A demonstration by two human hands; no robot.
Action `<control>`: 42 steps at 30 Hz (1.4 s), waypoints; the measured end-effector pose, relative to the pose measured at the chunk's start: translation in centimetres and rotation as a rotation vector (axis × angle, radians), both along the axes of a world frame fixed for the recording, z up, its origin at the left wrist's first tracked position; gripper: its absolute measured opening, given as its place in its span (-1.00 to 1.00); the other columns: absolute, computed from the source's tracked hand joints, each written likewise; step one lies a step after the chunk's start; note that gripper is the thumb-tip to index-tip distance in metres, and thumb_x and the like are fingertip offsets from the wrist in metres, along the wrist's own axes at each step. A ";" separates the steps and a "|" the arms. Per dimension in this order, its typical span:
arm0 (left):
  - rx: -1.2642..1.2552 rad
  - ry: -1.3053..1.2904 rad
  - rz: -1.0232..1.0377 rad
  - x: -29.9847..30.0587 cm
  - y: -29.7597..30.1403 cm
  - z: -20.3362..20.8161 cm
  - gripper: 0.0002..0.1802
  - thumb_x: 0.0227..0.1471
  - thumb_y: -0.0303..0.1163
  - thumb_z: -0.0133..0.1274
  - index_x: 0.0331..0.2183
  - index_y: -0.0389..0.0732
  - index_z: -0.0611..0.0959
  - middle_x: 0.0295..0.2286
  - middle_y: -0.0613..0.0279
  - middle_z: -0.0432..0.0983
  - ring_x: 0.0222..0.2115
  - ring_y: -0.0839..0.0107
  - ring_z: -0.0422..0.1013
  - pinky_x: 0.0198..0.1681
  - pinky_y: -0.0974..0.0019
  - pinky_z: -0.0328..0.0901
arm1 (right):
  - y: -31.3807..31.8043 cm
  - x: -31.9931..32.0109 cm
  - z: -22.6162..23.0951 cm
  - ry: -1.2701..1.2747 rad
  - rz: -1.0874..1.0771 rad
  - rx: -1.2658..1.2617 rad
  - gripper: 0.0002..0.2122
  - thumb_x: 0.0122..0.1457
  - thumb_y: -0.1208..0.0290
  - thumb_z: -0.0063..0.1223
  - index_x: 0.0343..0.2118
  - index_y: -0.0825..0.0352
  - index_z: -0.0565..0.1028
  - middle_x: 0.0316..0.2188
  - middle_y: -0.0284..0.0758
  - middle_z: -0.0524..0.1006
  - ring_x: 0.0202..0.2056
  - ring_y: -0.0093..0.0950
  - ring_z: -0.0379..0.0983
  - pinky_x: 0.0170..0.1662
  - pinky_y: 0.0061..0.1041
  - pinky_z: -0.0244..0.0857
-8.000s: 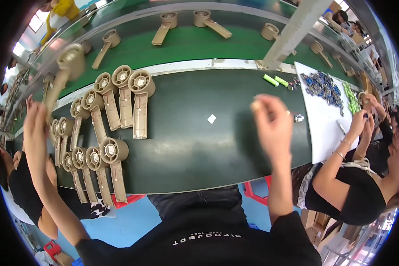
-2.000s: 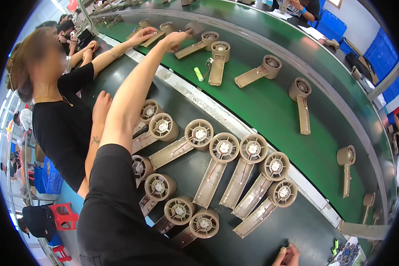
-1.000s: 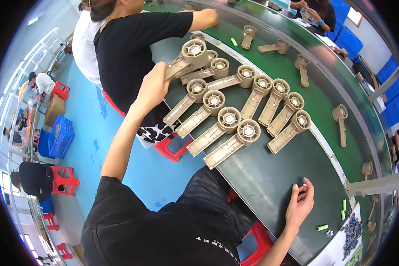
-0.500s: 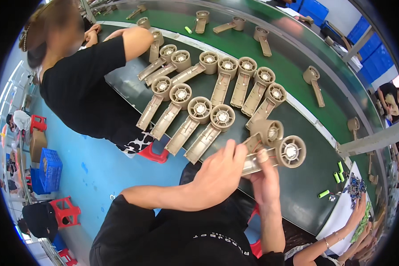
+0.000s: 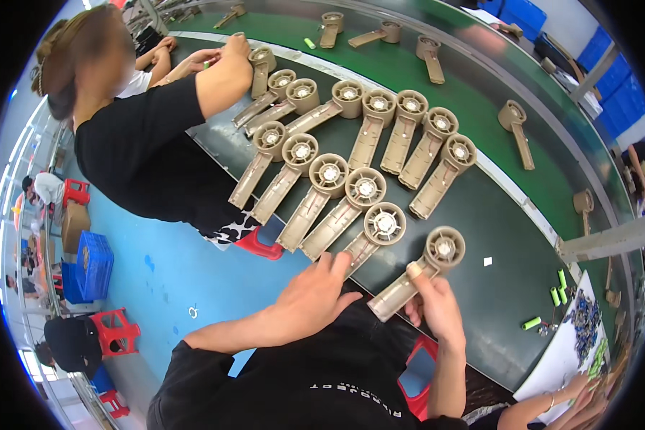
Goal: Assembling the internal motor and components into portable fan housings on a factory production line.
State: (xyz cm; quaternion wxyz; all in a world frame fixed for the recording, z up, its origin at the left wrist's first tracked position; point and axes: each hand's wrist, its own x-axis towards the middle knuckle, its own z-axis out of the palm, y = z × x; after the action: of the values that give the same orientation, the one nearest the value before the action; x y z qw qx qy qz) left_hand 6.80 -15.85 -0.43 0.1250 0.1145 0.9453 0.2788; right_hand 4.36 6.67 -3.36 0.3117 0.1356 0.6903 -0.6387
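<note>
In my right hand [image 5: 437, 304] is a beige handheld fan half-shell [image 5: 394, 295], pinched by the thumb and fingers where its handle meets the round head. The handle's open inner side faces up, and the head has a spoked ring with a white centre. My left hand [image 5: 312, 294] has its thumb spread away, its fingertips at the handle of another fan half-shell [image 5: 385, 223] lying at the near end of the front row. Beside that lies a similar fan half-shell [image 5: 365, 188]. Thin red wires show in some handles.
More fan half-shells [image 5: 412, 106] form a back row on the dark green table [image 5: 473, 301]. Others sit on the green conveyor belt [image 5: 473, 93]. Green battery cells [image 5: 555, 295] lie at right near a co-worker's hands [image 5: 580, 390]. Another person [image 5: 158, 143] sits at left. A small white scrap [image 5: 487, 261] lies on the table.
My hands have moved apart. One fan half-shell now lies at the front row's near end under my left fingertips, while my right hand holds another, lower and nearer the table edge.
</note>
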 end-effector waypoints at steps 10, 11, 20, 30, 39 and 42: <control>-0.090 0.536 0.010 -18.9 -1.6 8.5 -0.61 0.13 -0.17 -0.01 -0.44 -0.34 0.61 -0.51 -0.16 0.54 -0.40 -0.19 0.46 -0.26 -0.09 0.34 | -2.0 -1.8 1.3 0.346 0.242 0.591 -0.39 0.25 -0.06 -0.15 -0.67 0.44 0.56 -0.76 -0.18 0.49 -0.58 -0.17 0.51 -0.36 -0.29 0.36; -0.039 0.517 0.139 -23.6 -1.9 8.7 -0.61 0.11 -0.17 0.00 -0.41 -0.35 0.66 -0.40 -0.24 0.55 -0.26 -0.17 0.47 -0.15 -0.05 0.35 | -2.3 -1.8 1.4 0.351 0.226 0.559 -0.42 0.25 -0.04 -0.12 -0.65 0.43 0.57 -0.73 -0.16 0.51 -0.56 -0.15 0.53 -0.36 -0.26 0.36; -0.460 0.492 0.311 -52.3 -4.8 -6.8 -0.40 0.07 -0.31 -0.10 0.13 -0.29 0.23 0.05 -0.20 0.32 0.11 -0.06 0.25 0.11 -0.10 0.14 | -2.4 -1.5 -1.1 0.448 0.159 0.552 -0.50 0.22 0.03 0.01 -0.65 0.42 0.55 -0.81 -0.23 0.45 -0.69 -0.29 0.46 -0.50 -0.30 0.32; -0.348 0.932 0.192 -43.1 -1.7 0.4 -0.71 0.17 -0.26 -0.11 -0.31 -0.32 0.54 -0.39 -0.20 0.53 -0.36 -0.10 0.50 -0.23 -0.02 0.42 | -3.2 -1.2 0.2 0.443 0.089 0.628 -0.52 0.18 0.02 0.02 -0.58 0.43 0.56 -0.66 -0.02 0.50 -0.53 -0.02 0.49 -0.37 -0.13 0.37; 0.107 0.673 -0.263 -9.3 5.8 8.3 -0.62 0.01 -0.41 0.16 -0.07 -0.17 0.64 -0.58 0.16 0.23 -0.53 0.23 0.28 -0.45 0.21 0.19 | 5.3 4.1 0.7 0.363 -0.432 0.383 -0.77 0.23 0.32 0.04 -0.44 0.38 0.54 -0.65 -0.45 0.46 -0.61 -0.72 0.31 -0.55 -0.62 0.18; 0.105 0.627 -0.427 -3.2 8.3 4.9 -0.46 -0.09 -0.44 0.23 0.01 -0.12 0.59 -0.55 0.20 0.16 -0.54 0.29 0.23 -0.51 0.27 0.15 | 10.3 5.8 0.1 0.519 -0.737 0.675 -0.82 0.21 0.35 0.09 -0.36 0.38 0.53 -0.59 -0.44 0.48 -0.55 -0.72 0.33 -0.50 -0.63 0.21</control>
State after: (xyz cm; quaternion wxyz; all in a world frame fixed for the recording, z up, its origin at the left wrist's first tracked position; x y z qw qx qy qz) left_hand 3.56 -7.53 4.44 -0.1212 0.3947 0.8769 0.2460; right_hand 10.16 16.96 -3.21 -0.1728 0.2982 0.8174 -0.4616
